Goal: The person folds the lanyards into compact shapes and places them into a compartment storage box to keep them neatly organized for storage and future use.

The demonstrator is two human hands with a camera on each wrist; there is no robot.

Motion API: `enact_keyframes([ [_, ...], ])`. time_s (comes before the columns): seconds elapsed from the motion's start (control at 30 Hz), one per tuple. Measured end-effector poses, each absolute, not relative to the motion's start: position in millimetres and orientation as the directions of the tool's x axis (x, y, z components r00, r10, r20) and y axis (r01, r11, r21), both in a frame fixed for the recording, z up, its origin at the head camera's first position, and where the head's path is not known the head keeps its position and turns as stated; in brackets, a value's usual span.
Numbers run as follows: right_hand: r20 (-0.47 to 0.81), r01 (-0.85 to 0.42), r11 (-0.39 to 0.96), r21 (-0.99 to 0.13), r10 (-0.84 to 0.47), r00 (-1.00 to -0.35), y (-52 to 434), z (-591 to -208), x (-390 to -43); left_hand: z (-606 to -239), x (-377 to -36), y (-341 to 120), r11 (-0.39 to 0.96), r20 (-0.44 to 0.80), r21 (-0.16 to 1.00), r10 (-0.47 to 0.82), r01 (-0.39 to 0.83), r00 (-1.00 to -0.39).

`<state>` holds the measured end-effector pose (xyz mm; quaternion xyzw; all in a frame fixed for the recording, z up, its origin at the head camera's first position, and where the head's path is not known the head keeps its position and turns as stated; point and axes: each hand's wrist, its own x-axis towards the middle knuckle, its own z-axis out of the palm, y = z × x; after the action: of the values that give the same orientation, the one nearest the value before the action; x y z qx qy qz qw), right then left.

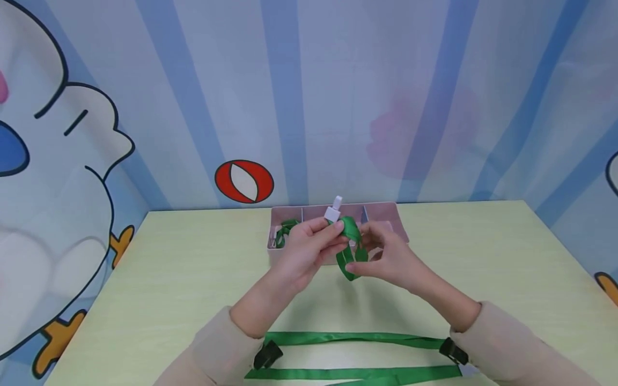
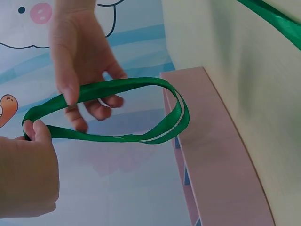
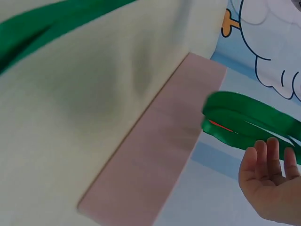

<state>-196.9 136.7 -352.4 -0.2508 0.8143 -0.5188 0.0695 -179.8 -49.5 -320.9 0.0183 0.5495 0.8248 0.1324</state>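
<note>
a satin-like green ribbon (image 1: 351, 236), woven cloth with a soft sheen, is pinched between the left hand (image 1: 304, 249) and right hand (image 1: 386, 254); its white clip (image 1: 333, 212) looks like smooth plastic. the pink box (image 1: 396, 222) appears matt, card or plastic. the pale green table (image 1: 169, 268) is smooth and matt. cream sleeves (image 1: 512, 343) look like soft cloth.

The head view looks down and forward over the tabletop (image 1: 483, 252); both wrist views sit close, sharing the pink box (image 2: 211, 155).
</note>
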Motion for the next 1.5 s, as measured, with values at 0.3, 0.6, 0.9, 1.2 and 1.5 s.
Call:
enact_keyframes([
  [0.3, 0.042, -0.18, 0.194, -0.964, -0.558, -0.829, 155, -365, -201, -308, -183, -66, -0.406, -0.094, 0.898, 0.195, -0.167, -0.976],
  [0.6, 0.323, -0.339, -0.118, -0.933, -0.687, -0.651, 197, -355, -198, -319, -193, -97, -0.391, -0.189, 0.893, 0.123, -0.222, -0.974],
  [0.9, 0.414, -0.44, -0.168, -0.882, -0.723, -0.552, 211, -338, -194, -336, -192, -96, -0.348, -0.237, 0.9, 0.111, -0.261, -0.965],
  [1.2, 0.279, -0.587, 0.148, -0.796, -0.77, -0.573, 213, -325, -188, -342, -187, -98, -0.165, -0.122, 0.977, 0.065, -0.131, -0.99],
  [1.5, 0.425, -0.662, 0.004, -0.75, -0.764, -0.485, 213, -326, -188, -344, -185, -100, -0.146, -0.099, 0.984, 0.038, -0.104, -0.994],
])
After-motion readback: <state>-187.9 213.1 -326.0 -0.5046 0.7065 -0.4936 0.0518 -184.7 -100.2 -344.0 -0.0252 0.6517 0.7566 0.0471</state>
